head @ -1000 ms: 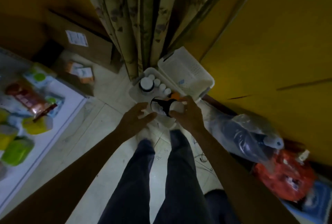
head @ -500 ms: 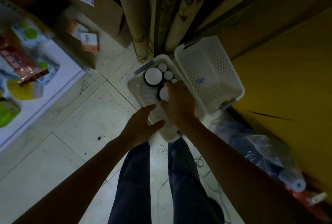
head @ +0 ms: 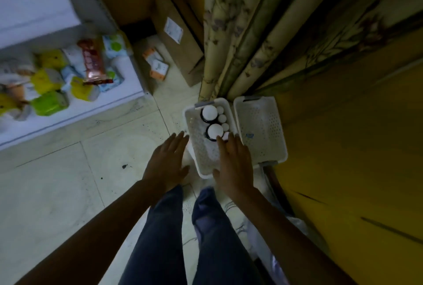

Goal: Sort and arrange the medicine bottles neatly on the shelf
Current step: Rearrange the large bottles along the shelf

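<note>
Two white perforated baskets stand side by side on the floor. The left basket point(head: 201, 158) holds two large dark bottles with white caps, one at the back point(head: 209, 112) and one nearer point(head: 214, 131), plus several small white-capped bottles point(head: 222, 118) along its right wall. The right basket point(head: 261, 129) has no bottles in it. My right hand point(head: 233, 161) hovers flat over the left basket, fingertips beside the nearer large bottle, holding nothing. My left hand point(head: 168, 161) is spread open just left of that basket.
A white shelf point(head: 75, 110) at the left carries yellow, green and red packets. A cardboard box point(head: 178, 39) and small orange boxes point(head: 155, 65) lie behind. Curtains point(head: 240, 33) hang over the baskets. A yellow wall point(head: 343, 147) bounds the right. My legs are below.
My right hand set the dark bottle upright in the left basket and let go of it. Both hands now hover open. The view swung to show more of the shelf.
</note>
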Demonstrator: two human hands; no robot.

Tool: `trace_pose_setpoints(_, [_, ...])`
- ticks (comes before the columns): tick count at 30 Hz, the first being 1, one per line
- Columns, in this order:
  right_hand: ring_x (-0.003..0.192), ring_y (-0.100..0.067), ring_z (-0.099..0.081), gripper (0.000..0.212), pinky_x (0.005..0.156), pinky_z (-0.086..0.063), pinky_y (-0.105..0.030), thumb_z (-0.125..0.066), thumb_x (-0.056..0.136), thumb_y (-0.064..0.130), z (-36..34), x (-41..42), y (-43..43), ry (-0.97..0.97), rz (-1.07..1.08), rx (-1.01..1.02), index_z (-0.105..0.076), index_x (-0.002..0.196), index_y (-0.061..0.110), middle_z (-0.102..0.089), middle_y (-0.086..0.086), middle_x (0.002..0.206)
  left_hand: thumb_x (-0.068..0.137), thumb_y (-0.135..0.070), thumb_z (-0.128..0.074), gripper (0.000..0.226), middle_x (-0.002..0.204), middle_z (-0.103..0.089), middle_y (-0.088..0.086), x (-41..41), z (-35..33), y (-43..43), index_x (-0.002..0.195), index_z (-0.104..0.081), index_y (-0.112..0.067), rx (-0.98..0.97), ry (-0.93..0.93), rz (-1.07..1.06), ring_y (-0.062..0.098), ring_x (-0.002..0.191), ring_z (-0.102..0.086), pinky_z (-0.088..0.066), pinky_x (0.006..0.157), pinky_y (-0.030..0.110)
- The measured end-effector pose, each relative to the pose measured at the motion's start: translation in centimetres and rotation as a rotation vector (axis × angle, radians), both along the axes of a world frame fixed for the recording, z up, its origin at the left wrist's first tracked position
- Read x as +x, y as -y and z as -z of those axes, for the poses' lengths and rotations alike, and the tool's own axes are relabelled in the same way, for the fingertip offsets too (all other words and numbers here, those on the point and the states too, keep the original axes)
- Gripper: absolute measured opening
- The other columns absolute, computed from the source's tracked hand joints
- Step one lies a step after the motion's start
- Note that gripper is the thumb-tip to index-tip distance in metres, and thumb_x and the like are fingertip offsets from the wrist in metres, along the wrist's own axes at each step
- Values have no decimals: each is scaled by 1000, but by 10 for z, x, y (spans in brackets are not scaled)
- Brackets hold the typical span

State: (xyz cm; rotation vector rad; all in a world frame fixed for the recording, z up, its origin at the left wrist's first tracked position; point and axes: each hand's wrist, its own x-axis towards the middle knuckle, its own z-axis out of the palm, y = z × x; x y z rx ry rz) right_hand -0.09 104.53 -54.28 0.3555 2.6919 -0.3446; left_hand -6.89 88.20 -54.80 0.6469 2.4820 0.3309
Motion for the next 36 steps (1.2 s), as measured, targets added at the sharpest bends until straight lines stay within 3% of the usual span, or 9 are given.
trace_pose_setpoints(5, [147,-34,-9,91,118,-14,-51,-66,85,41,-78,-7,47,-112,-182,45,-11,153,19,-8,-16,160,95,-43,-46,87,148,29,2,10,-58,57,139,25,-18,-165,-243,24,18,138,25,2,117,40])
trace_pose_setpoints(11, [148,-27,7,86,118,-1,-42,-57,93,36,-167,-61,150,-328,-504,15,3,153,19,7,-13,161,75,-39,-74,108,157,-5,9,-13,-131,156,151,-3,-11,-135,-688,-148,25,144,-5,-18,114,50])
trace_pose_setpoints(13, [148,-30,0,86,118,-5,-45,-63,89,31,-196,-79,190,-426,-585,42,-8,153,17,-1,-16,160,71,-42,-77,107,157,-14,10,-24,-165,200,149,-12,-9,-155,-807,-203,26,145,-14,-22,113,51])
trace_pose_setpoints(16, [144,-33,-23,86,114,-22,-51,-75,75,26,-247,-98,252,-647,-649,98,-31,149,14,-24,-19,155,72,-45,-74,106,157,-14,11,-32,-217,274,149,-12,-8,-180,-971,-253,23,147,-3,-14,113,49])
trace_pose_setpoints(18, [148,-31,-9,82,117,-9,-48,-63,87,23,-282,-108,293,-713,-716,132,-16,153,17,-9,-17,159,75,-47,-72,107,158,-10,10,-35,-253,323,150,-6,-8,-207,-1051,-259,21,147,10,-12,114,49])
trace_pose_setpoints(20, [148,-29,6,81,117,5,-45,-54,93,21,-317,-119,333,-746,-752,146,0,153,18,6,-14,160,75,-46,-72,109,157,-10,10,-36,-290,369,150,-2,-9,-221,-1100,-258,21,147,7,-11,114,48])
trace_pose_setpoints(24, [148,-26,13,80,117,7,-43,-51,96,31,-383,-138,404,-884,-754,147,4,153,19,15,-11,160,79,-46,-70,107,158,-9,10,-45,-364,448,151,0,-10,-232,-1223,-240,22,146,1,-10,114,46])
trace_pose_setpoints(30, [148,-22,6,81,118,5,-39,-56,93,34,-462,-169,466,-985,-733,93,-5,153,20,5,-7,161,85,-46,-62,97,158,4,5,-61,-456,515,150,1,-11,-159,-1300,-290,21,146,4,-9,118,44])
trace_pose_setpoints(36, [148,-23,-4,78,118,-6,-36,-56,93,39,-489,-217,497,-996,-719,57,-9,152,20,-4,-7,161,87,-61,-41,90,159,-3,6,-105,-460,560,151,-1,-13,-161,-1303,-308,22,146,-6,-18,116,42])
